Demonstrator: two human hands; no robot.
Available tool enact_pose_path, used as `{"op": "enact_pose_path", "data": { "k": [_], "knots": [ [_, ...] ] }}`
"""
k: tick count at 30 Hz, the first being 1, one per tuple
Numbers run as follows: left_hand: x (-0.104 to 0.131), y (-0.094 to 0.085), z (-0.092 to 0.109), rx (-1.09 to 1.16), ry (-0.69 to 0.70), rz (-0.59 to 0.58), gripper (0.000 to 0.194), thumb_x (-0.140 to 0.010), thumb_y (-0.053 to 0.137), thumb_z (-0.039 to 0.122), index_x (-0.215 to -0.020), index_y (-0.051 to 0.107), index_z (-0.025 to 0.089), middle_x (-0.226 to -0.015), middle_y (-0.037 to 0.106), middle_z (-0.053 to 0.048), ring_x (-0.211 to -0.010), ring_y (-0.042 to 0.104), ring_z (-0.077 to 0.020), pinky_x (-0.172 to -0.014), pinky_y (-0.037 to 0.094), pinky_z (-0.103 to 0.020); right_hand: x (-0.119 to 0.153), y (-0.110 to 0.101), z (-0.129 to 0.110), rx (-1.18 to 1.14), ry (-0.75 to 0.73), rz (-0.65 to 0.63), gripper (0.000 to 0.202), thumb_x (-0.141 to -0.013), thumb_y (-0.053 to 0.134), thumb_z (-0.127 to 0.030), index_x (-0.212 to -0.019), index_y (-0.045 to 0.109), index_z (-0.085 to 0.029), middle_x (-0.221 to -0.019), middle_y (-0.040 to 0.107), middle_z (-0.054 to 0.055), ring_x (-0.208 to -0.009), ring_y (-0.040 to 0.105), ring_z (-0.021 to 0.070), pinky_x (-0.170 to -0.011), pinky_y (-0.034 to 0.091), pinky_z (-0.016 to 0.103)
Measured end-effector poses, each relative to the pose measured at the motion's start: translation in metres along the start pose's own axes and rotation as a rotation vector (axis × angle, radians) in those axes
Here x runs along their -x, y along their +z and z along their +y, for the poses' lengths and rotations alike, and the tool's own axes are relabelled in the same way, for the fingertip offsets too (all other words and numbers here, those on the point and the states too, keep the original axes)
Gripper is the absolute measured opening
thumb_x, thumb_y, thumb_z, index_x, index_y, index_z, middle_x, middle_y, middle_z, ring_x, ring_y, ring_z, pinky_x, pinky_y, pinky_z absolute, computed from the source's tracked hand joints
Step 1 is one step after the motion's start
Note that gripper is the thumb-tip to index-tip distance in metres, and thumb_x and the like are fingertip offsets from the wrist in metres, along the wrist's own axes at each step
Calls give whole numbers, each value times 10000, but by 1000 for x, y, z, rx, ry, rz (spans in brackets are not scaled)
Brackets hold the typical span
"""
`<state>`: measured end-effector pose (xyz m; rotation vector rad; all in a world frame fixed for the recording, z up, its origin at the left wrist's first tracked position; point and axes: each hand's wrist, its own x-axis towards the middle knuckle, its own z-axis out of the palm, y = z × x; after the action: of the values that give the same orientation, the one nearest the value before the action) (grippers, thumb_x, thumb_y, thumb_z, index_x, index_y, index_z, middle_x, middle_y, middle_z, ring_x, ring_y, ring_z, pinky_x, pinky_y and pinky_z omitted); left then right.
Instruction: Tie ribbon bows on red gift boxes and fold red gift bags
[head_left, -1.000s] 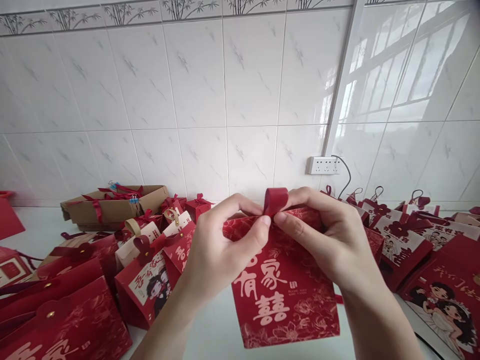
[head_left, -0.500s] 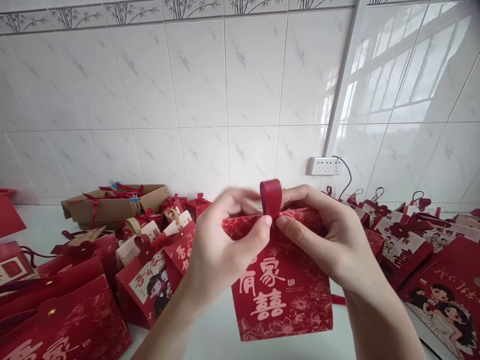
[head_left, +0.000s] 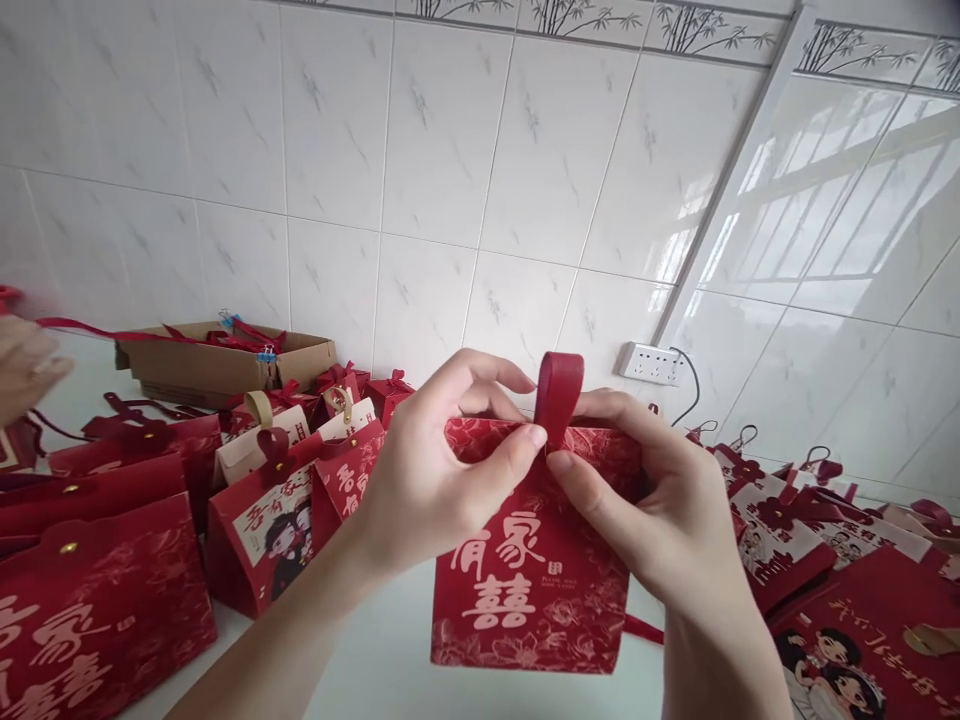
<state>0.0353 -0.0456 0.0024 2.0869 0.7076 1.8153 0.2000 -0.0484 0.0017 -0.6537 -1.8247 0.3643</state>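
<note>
1. White tiled wall (head_left: 427,150): glossy, grey-veined, cut off by the view's edges.
2. Red box (head_left: 525,645): between my hands, over the white tabletop (head_left: 390,650); base contact cannot be confirmed. Printed face towards me, ribboned end up, long axis roughly upright. Flat card, floral print, pale lettering, the uppermost hidden by my left hand.
3. Left hand (head_left: 465,460): pinching the box's top edge, thumb in front, fingers partly hidden behind.
4. Right hand (head_left: 645,490): matching pinch, fingertips concealed.
5. Another person's hand (head_left: 30,370): blurred, cut off at left; grip indeterminable.
6. Ribbon loop (head_left: 561,395): smooth, red, upright.
</note>
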Motion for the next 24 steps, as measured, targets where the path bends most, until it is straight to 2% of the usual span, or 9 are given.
{"op": "enact_pose_path", "data": {
  "k": [3, 7, 10, 15, 21, 24],
  "knots": [
    [1, -1, 0, 5, -6, -13, 155, -799, 620, 150, -919, 539, 206, -721, 643, 26, -680, 622, -113, -644, 502, -229, 1, 1, -2, -78, 89, -18, 60, -842, 608, -231, -892, 640, -228, -826, 645, 0, -681, 614, 112, -543, 487, 181],
    [2, 1, 0, -10, -9, 19, 145, -781, 633, 154, -883, 543, 205, -768, 645, 7, -696, 624, -124, -635, 508, -239, 1, 1, -7, -127, 158, -4, 30, -834, 600, -233, -832, 622, -212, -709, 611, -10, -573, 552, 97, -468, 437, 175],
    [3, 2, 0, -3, -12, 29, 140, -780, 631, 147, -870, 540, 204, -750, 636, 10, -704, 625, -125, -644, 512, -235, 1, 1, -10, -177, 203, -39, 68, -838, 592, -241, -781, 586, -204, -631, 572, -21, -481, 471, 74, -402, 373, 164],
    [3, 4, 1, 3, -4, 9, 121, -781, 632, 142, -835, 542, 202, -762, 624, 13, -709, 615, -110, -634, 509, -209, 2, 3, -14, -242, 288, 27, 137, -830, 582, -270, -716, 547, -203, -518, 449, -51, -420, 366, 64, -360, 292, 163],
    [2, 5, 1, 7, -7, 12, 106, -787, 622, 141, -817, 539, 198, -741, 612, 15, -693, 609, -104, -625, 509, -202, 1, 3, -13, -199, 268, 17, 111, -804, 590, -268, -725, 570, -193, -547, 493, -33, -452, 423, 80, -389, 348, 178],
    [3, 4, 1, -16, -4, 27, 106, -786, 630, 159, -818, 540, 204, -758, 621, 9, -682, 608, -115, -614, 512, -223, 1, 4, -13, -191, 260, 34, 98, -802, 598, -256, -727, 579, -196, -544, 494, -36, -451, 413, 76, -384, 336, 171]
  ]
}}
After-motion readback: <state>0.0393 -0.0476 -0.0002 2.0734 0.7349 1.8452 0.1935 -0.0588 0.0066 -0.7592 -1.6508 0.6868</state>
